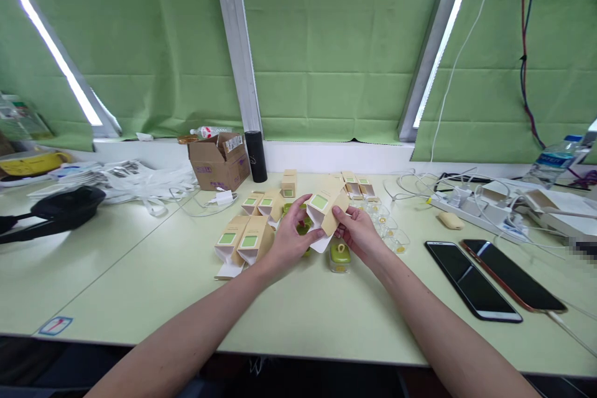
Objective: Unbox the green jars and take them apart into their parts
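A small beige carton (326, 204) with a green-framed window and an open white flap is held up between my two hands. My left hand (295, 233) grips its left side, fingers partly behind it. My right hand (357, 227) pinches its right edge. Just below sits a small clear container with a green lid (339, 255), upright on the table. More green-lidded containers (304, 227) are partly hidden behind my left hand. Similar cartons with open ends (252, 239) lie to the left. Clear containers (387, 227) without green lids stand in rows to the right.
On the right lie two phones (473, 280), a power strip (480, 217) and tangled white cables. A brown cardboard box (219, 165) and a black cylindrical bottle (255, 157) stand at the back. White strips (135, 180) and a black item (68, 206) occupy the left.
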`<state>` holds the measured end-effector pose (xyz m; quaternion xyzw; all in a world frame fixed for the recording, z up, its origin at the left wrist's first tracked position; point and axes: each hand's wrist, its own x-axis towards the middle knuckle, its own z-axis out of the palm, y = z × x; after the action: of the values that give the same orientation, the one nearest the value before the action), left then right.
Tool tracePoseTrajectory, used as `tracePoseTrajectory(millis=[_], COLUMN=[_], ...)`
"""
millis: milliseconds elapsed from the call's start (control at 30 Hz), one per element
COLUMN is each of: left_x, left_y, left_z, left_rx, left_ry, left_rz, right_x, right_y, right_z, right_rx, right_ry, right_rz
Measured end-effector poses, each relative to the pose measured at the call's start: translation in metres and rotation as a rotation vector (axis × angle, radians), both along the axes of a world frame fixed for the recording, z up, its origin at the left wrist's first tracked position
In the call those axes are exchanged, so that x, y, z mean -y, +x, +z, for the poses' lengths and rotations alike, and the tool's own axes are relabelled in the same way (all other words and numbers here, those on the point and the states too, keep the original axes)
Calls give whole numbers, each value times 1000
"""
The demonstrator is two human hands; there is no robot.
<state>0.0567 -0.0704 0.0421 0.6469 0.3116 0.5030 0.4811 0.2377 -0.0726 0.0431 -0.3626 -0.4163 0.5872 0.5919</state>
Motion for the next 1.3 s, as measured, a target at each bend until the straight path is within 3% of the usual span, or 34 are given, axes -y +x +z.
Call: tracePoseTrajectory(millis=[200,433,833,967,1067,1200,1300], left_x=[-4,-4,-14,-17,-20,-21,-20], left_y=[-6,-5,-8,-11,-15,-22,-27], left_z=[1,7,4,4,5,8,8], left_rx=[140,115,22,20,19,-92,-180], left_ry=[-82,-136,-151,-126,24,490,765], left_rz=[-74,63,59,126,238,453,484], right_x=[-3,-3,1,1,-2,-8,-11], right_y=[1,4,-2,-2,0,4,5], right_z=[-4,-7,-1,-1,-5,-12,-16], right_rx=[-19,45,201,188,167,194,201], right_ry=[-10,-2,41,87,124,184,177], right_rz=[-59,-178,-109,-95,-154,-297,-345])
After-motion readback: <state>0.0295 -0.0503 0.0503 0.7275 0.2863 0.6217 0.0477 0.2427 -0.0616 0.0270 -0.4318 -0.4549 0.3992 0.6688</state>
